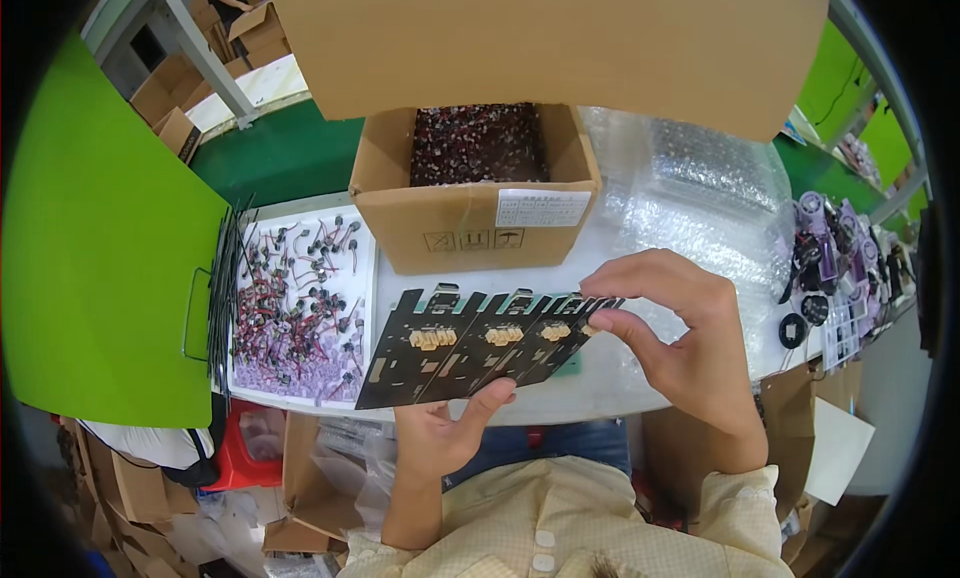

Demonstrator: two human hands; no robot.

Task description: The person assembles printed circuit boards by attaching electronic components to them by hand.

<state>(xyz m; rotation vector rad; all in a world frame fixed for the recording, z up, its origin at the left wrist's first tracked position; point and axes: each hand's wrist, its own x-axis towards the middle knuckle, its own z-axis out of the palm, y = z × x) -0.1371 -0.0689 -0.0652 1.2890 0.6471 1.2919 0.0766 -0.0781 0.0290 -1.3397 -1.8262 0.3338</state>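
Note:
Tilted above the near edge of the table is a black circuit board panel (465, 363), made of several joined boards with cream connectors (503, 335) and metal sockets along the far edge. My left hand (450, 433) grips its lower edge, the thumb on the face and the other fingers hidden behind. At the panel's right end, the thumb and forefinger of my right hand (690, 338) pinch its upper corner. A bit of a green board (570, 365) shows behind the panel. Beyond it stands an open cardboard box (470, 228) holding many small dark and red parts.
Left of the box, a white tray (368, 278) holds small wired parts and purple pieces, beside a bundle of black strips (228, 288). Bubble wrap (690, 198) covers the table's right side. Purple assemblies (820, 243) crowd the far right. A large cardboard flap (550, 48) hangs overhead.

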